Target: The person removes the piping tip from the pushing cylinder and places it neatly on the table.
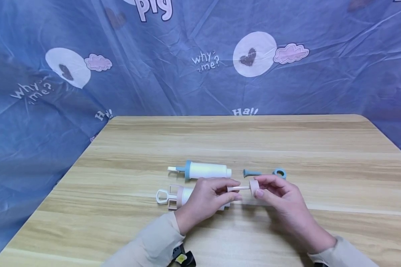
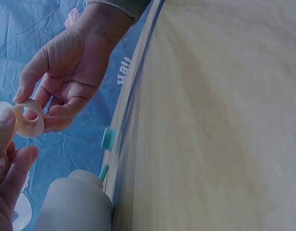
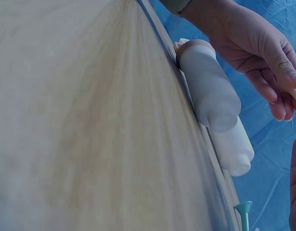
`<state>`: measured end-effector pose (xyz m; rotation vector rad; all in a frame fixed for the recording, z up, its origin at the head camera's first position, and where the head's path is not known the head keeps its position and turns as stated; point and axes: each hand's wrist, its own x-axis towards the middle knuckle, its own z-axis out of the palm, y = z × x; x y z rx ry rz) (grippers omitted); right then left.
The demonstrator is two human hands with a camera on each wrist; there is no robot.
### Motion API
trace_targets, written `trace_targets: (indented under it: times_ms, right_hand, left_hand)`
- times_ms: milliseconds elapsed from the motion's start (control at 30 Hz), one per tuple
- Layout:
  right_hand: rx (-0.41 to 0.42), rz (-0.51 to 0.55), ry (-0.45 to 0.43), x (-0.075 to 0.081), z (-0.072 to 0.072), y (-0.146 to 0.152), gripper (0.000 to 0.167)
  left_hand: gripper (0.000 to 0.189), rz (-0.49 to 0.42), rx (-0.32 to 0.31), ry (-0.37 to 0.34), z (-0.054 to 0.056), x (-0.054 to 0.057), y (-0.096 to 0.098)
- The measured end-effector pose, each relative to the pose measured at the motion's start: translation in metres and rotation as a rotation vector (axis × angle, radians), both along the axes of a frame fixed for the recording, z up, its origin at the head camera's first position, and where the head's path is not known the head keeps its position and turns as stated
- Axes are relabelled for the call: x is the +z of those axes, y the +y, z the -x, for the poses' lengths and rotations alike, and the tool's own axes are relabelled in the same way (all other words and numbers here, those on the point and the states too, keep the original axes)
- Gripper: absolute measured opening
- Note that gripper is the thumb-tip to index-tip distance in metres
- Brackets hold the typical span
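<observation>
My left hand (image 1: 207,196) pinches one end of a small pale-pink nozzle with a thin stem (image 1: 241,188). A pale-pink ring cap (image 1: 254,187) sits at the stem's other end, held between the thumb and fingers of my right hand (image 1: 285,200). The left wrist view shows the ring cap (image 2: 34,126) with its round opening, right-hand fingertips at its rim. Both hands are raised over the table, near a white cylinder with a pink collar (image 1: 186,195) and a looped white handle, which my left hand partly hides in the head view.
Behind it lies a second white cylinder (image 1: 208,171) with a blue collar. To its right are a blue flared nozzle (image 1: 252,172) and a blue ring cap (image 1: 280,172). The wooden table (image 1: 337,167) ends at a printed blue cloth (image 1: 173,81).
</observation>
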<state>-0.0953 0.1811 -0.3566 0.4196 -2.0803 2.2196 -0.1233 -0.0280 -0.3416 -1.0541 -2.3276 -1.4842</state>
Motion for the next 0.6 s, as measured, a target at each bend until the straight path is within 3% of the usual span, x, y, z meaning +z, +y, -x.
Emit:
trace_targets:
  times_ms: [267,600]
  right_hand:
    - [0.000,0.043,0.074,0.001,0.000,0.010,0.033]
    - [-0.074,0.054,0.099,0.004,-0.004,0.025,0.036]
  left_hand:
    - [0.016,0.026,0.019,0.034,-0.001,0.002,0.009]
    - [0.011,0.040,0.027,0.049,-0.004,0.003,0.021]
